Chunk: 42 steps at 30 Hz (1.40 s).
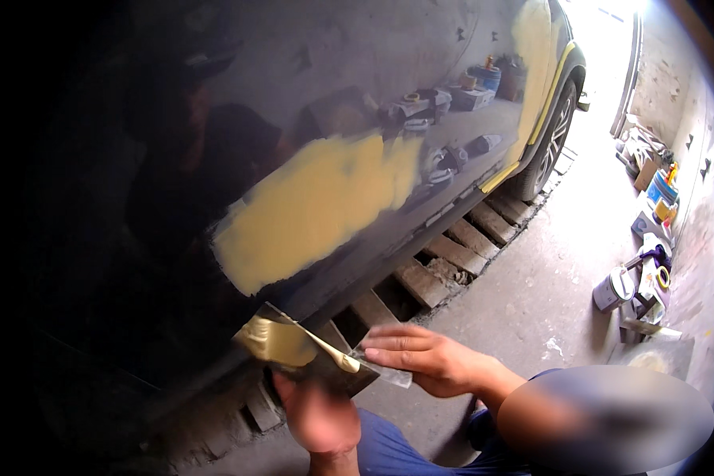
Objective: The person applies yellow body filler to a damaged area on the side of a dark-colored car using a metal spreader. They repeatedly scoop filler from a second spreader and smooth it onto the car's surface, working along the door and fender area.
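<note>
My left hand (321, 416) is closed under a dark flat plate (351, 379), its thumb along the near side. Yellow body filler (282, 341) lies spread on the plate, and a thick pale bead of it (329, 351) runs along an edge. My right hand (430, 358), fingers stretched close together, holds a flat spreader (394, 376) with a pale end against the plate's right side; most of the spreader is hidden. Just beyond stands a dark car door panel (357, 87) with a broad yellow filler patch (317, 206).
Farther along, the car has another filler patch (535, 71) and a wheel (551, 143). A grating of slats (460, 255) runs beneath the car. By the right wall are a tin can (613, 289), a tape roll (663, 278), a blue bucket (662, 189) and other clutter.
</note>
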{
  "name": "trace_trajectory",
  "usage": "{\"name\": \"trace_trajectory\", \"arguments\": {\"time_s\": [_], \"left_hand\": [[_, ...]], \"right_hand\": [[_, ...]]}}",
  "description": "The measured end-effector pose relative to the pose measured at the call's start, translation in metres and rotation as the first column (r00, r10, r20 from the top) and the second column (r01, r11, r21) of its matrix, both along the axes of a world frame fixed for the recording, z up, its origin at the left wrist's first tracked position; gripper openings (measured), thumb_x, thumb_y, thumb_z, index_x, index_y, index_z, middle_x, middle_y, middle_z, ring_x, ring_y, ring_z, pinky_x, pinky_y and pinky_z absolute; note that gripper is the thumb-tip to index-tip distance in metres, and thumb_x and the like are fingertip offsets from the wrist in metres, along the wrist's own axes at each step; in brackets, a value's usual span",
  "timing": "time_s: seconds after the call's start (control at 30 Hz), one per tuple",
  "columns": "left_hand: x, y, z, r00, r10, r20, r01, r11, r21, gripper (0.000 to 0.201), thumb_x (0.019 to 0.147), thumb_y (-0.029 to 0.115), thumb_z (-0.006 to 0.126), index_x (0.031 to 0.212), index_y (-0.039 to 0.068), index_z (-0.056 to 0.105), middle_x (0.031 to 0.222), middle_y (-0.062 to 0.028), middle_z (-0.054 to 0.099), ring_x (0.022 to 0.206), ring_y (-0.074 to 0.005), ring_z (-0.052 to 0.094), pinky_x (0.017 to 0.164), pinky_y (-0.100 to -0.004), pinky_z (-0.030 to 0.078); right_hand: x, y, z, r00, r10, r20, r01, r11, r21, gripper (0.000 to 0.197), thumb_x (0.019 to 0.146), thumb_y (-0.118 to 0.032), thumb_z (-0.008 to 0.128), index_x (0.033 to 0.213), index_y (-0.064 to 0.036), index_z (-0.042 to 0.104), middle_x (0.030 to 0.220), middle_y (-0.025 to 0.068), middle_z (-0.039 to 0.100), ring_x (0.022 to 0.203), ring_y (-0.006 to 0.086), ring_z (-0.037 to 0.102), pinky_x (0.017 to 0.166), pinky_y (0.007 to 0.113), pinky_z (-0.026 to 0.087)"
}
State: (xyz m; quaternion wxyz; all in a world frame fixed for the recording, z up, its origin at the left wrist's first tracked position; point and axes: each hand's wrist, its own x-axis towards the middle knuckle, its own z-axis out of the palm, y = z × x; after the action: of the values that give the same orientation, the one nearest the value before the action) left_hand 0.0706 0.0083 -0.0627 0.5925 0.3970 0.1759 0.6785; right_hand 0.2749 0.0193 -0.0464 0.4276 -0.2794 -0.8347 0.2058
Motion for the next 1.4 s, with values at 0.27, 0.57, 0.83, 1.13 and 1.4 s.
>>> {"name": "trace_trajectory", "arguments": {"time_s": [0.27, 0.57, 0.83, 1.13, 1.4], "left_hand": [[-0.051, -0.008, -0.037, 0.948, 0.032, 0.317, 0.016, 0.989, -0.146, 0.044, 0.101, 0.025, 0.039, 0.143, 0.011, 0.039, 0.131, -0.0063, 0.054, 0.119, -0.0226, 0.052, 0.108, -0.0391, 0.039], [-0.043, -0.031, -0.044, 0.98, 0.132, 0.148, -0.086, 0.955, -0.283, 0.059, 0.089, 0.01, 0.052, 0.145, 0.013, 0.036, 0.136, -0.0037, 0.051, 0.121, -0.018, 0.051, 0.105, -0.0355, 0.041], [-0.036, -0.035, -0.043, 0.974, 0.085, 0.21, -0.013, 0.946, -0.323, 0.062, 0.08, 0.001, 0.049, 0.141, 0.013, 0.042, 0.138, -0.0078, 0.051, 0.123, -0.0263, 0.052, 0.106, -0.0464, 0.043], [-0.032, -0.031, -0.041, 0.975, 0.049, 0.215, 0.019, 0.953, -0.304, 0.06, 0.08, 0.001, 0.048, 0.139, 0.012, 0.044, 0.137, -0.0078, 0.052, 0.123, -0.0258, 0.053, 0.105, -0.0452, 0.043], [-0.028, -0.029, -0.043, 0.982, 0.041, 0.184, 0.018, 0.95, -0.312, 0.058, 0.08, 0.001, 0.049, 0.137, 0.011, 0.045, 0.135, -0.0077, 0.053, 0.121, -0.0254, 0.054, 0.104, -0.0447, 0.045]], "right_hand": [[0.02, 0.105, 0.07, 0.562, -0.796, -0.224, 0.699, 0.313, 0.643, 0.048, 0.077, -0.003, 0.058, 0.124, -0.0159, 0.062, 0.134, 0.0038, 0.056, 0.121, 0.0271, 0.047, 0.108, 0.046, 0.03], [-0.02, 0.143, 0.073, 0.583, -0.748, -0.318, 0.689, 0.248, 0.681, 0.049, 0.078, -0.013, 0.061, 0.125, -0.0244, 0.061, 0.135, -0.0005, 0.054, 0.119, 0.023, 0.047, 0.109, 0.046, 0.025], [-0.03, 0.114, 0.005, 0.659, -0.75, -0.055, 0.584, 0.465, 0.665, 0.054, 0.076, -0.012, 0.058, 0.128, -0.0205, 0.06, 0.14, 0.0006, 0.05, 0.121, 0.0235, 0.045, 0.112, 0.049, 0.023], [-0.009, 0.087, -0.006, 0.647, -0.763, 0.004, 0.584, 0.498, 0.641, 0.05, 0.075, -0.012, 0.058, 0.125, -0.0206, 0.062, 0.137, 0.0015, 0.053, 0.12, 0.0235, 0.047, 0.11, 0.049, 0.025], [0.041, 0.143, 0.065, 0.545, -0.775, -0.319, 0.708, 0.223, 0.67, 0.048, 0.078, -0.006, 0.057, 0.123, -0.0208, 0.063, 0.134, 0.0032, 0.054, 0.119, 0.0245, 0.048, 0.107, 0.045, 0.029]]}}
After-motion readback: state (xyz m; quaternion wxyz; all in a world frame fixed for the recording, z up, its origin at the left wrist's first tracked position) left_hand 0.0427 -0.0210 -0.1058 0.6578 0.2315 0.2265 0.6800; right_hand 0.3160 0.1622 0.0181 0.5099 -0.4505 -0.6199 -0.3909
